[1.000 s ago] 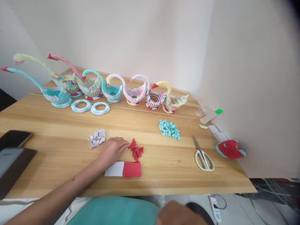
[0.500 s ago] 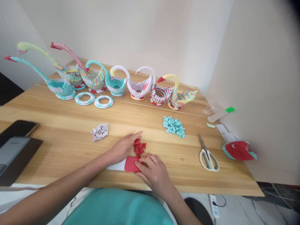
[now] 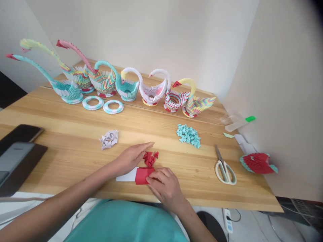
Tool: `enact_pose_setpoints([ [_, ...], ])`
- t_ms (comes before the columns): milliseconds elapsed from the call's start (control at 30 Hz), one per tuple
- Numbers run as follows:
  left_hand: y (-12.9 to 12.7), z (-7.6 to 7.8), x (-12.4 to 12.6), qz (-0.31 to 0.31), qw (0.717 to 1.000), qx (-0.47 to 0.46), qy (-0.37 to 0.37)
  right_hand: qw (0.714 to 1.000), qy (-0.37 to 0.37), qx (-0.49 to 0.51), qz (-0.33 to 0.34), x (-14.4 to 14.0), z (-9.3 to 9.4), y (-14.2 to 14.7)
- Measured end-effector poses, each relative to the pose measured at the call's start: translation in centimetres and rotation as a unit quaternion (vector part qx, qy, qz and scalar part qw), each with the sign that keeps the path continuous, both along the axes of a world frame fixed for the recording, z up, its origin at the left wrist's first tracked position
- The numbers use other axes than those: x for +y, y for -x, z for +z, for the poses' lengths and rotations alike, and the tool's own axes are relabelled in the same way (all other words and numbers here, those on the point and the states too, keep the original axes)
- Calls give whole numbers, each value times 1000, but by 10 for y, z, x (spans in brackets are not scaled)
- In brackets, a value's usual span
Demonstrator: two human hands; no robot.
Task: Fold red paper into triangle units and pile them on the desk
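My left hand (image 3: pixel 131 156) rests on its edge against the table, fingers stretched out together, beside a small pile of folded red paper pieces (image 3: pixel 149 160). A red paper sheet (image 3: pixel 142 176) lies just in front of that pile, close to the table's near edge. At its right side, the fingertips of my right hand (image 3: pixel 165 186) are closed on the sheet. White paper (image 3: pixel 125 175) sticks out to the left of the red sheet, partly under my left wrist. Folded white pieces (image 3: pixel 109 139) lie to the left and folded turquoise pieces (image 3: pixel 188 135) to the upper right.
Several folded-paper swans (image 3: pixel 152 92) line the back, with two paper rings (image 3: pixel 113 107) before them. Scissors (image 3: pixel 223 168) and a red paper fish (image 3: pixel 258 163) lie right. A phone (image 3: pixel 21 137) and a grey-black device (image 3: pixel 17 164) lie left. A green-ended cutter (image 3: pixel 239 123) lies far right.
My left hand has shifted slightly at the red pile, whose pieces sit a little differently. The red sheet and my right hand are nearly where they were. The view has tilted slightly.
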State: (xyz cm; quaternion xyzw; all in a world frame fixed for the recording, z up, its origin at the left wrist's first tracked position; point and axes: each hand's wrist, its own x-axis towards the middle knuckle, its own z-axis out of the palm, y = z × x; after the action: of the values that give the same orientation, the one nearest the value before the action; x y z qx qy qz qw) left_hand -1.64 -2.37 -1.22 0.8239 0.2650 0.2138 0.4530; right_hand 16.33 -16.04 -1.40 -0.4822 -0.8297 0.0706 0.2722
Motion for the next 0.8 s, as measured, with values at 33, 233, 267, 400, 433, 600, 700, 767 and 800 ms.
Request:
enact_pose_setpoints([
  [33,-1,1,0,0,1000,0,-1,1000,7,11,3,-1,1,0],
  [233,-5,10,5,15,999,24,-23,957,82,248,-126,8,14,-13],
  [267,-5,10,7,30,999,35,-28,933,105,294,-178,12,15,-17],
  [400,-5,10,11,71,993,80,-44,853,181,422,-249,31,9,-27],
  [433,-5,9,11,72,993,86,-47,847,194,433,-240,34,6,-28],
  [600,-6,3,10,56,993,86,-55,837,208,449,-234,41,-7,-28],
  [700,-8,1,9,35,996,73,-41,834,209,455,-231,43,-7,-25],
  [767,-9,3,9,14,998,63,-28,832,228,458,-213,45,-3,-23],
  [800,-9,6,8,16,997,63,-30,832,235,459,-203,46,-1,-22],
])
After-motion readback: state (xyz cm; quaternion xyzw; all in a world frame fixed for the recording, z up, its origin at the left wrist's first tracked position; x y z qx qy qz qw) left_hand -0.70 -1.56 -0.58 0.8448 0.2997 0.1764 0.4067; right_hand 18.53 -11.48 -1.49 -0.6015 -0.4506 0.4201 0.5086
